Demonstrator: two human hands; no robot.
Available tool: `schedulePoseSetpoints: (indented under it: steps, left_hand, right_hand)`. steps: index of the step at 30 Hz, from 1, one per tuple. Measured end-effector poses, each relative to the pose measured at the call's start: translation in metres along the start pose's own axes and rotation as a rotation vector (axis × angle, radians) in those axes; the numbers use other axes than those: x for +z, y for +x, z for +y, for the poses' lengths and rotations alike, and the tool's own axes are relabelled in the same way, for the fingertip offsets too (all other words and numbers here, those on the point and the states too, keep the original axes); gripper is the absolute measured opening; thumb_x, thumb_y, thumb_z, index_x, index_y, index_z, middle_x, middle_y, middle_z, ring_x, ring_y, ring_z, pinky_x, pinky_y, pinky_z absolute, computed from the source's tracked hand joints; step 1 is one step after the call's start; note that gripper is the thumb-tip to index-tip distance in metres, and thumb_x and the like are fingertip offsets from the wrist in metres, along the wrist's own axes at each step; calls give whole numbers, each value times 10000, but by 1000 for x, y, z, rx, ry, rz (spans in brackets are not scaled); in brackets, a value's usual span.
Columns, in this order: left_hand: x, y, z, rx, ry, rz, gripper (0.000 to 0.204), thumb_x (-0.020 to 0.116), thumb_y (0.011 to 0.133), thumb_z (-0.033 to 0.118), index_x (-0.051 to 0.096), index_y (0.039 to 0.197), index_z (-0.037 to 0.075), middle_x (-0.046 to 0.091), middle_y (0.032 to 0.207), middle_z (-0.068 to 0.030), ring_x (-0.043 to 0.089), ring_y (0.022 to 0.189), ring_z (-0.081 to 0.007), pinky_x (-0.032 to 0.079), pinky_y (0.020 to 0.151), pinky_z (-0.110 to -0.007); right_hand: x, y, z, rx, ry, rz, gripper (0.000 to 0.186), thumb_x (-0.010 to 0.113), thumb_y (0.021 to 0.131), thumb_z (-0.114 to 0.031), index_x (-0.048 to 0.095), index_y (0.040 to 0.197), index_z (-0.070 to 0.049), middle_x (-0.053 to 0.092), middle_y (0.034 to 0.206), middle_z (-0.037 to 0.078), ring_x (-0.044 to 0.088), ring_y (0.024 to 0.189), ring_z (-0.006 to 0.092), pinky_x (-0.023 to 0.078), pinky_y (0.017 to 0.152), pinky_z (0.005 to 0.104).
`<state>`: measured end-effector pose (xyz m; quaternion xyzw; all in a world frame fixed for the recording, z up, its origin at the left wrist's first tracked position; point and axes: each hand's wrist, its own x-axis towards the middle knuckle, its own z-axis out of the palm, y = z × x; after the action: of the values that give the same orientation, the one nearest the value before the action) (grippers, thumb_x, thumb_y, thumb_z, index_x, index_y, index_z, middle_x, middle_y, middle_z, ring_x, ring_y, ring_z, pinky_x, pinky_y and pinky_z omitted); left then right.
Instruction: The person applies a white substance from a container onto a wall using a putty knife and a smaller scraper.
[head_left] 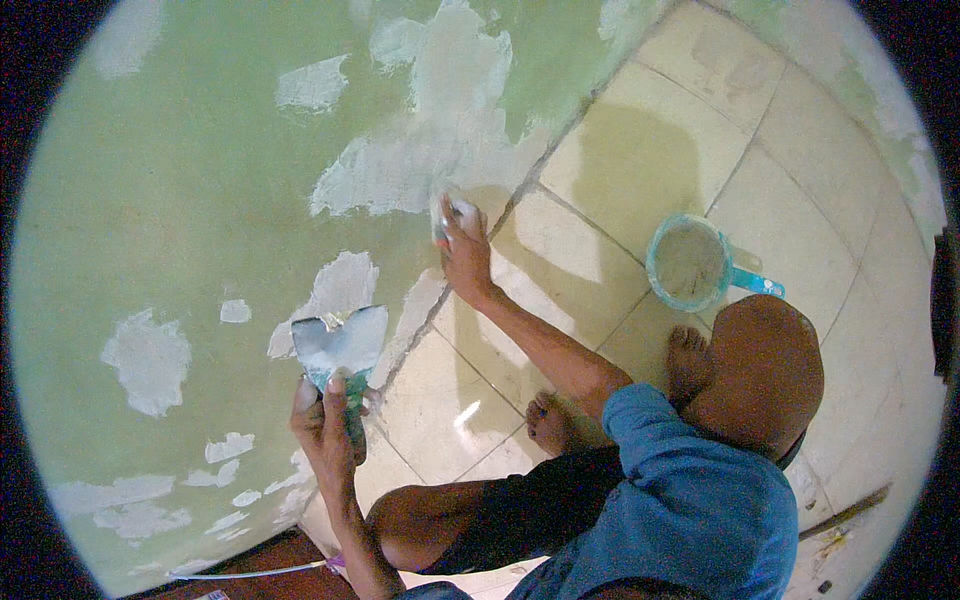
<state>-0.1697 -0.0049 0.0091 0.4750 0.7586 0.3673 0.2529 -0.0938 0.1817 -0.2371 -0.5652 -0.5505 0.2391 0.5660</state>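
Observation:
My left hand [325, 430] grips a putty knife [340, 340] by its green, putty-smeared handle, with the wide blade upward and some pale putty along its top edge. My right hand [465, 250] is up against the green wall [190, 230], closed around a pale, blurred tool [452, 210] at the lower end of a large patch of white filler [440, 90]. The tool's exact shape is hard to make out. Smaller white patches are spread over the wall around both hands.
A turquoise pot with a handle [685, 260] rests on cream floor tiles [650, 150] to the right, beside my bare foot [688, 355] and bent knee. My other foot is nearer the wall. A dark reddish surface [285, 560] with a thin pale cord lies at the lower left.

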Motion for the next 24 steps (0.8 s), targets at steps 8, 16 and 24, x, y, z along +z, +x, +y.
schedulePoseSetpoints:
  steps: [8,16,24]
  left_hand:
    - [0,-10,11,7,24,-61,230,555,933,215,576,1025,5,631,826,-58,570,658,-99,441,571,-232]
    - [1,-5,3,37,15,-42,234,548,934,237,578,999,15,635,795,-63,577,639,-107,447,555,-241]
    - [2,-6,6,4,42,-31,232,556,930,221,585,1014,6,607,792,-42,553,650,-96,453,570,-240]
  right_hand:
    - [-39,86,48,473,268,188,316,572,773,-44,542,1062,78,568,973,253,546,940,399,413,855,442]
    - [-47,48,-68,91,161,24,348,526,822,-60,516,1148,62,490,1112,265,454,1042,411,376,913,475]
    - [-47,78,43,421,306,126,256,492,836,-54,529,1051,79,521,1041,269,491,1016,410,390,901,448]
